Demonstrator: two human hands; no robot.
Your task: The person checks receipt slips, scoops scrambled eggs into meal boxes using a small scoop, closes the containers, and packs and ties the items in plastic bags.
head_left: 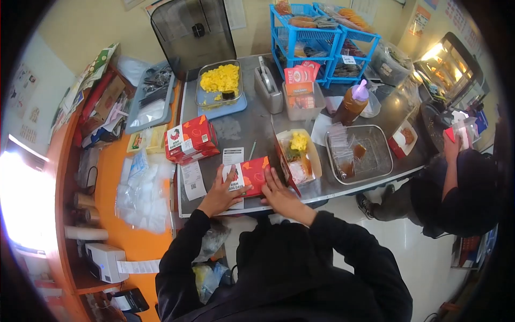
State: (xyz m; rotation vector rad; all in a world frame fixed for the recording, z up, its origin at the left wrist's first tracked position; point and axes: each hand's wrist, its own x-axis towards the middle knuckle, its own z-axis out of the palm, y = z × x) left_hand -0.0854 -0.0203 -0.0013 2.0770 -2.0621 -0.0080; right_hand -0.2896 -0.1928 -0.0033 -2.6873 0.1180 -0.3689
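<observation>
Both of my hands rest on a closed red food box near the table's front edge. My left hand lies on its left part with the fingers spread. Over the right part, my right hand has its fingers stretched out flat. Just right of it stands an open box with yellow food and a wrapped white item. Behind and left sit stacked red boxes. Paper receipts lie beside and under the closed box.
A glass tray of yellow food stands at the back, with blue racks to its right. A wire-like tray of sachets and a sauce bottle are on the right. Another person stands at far right.
</observation>
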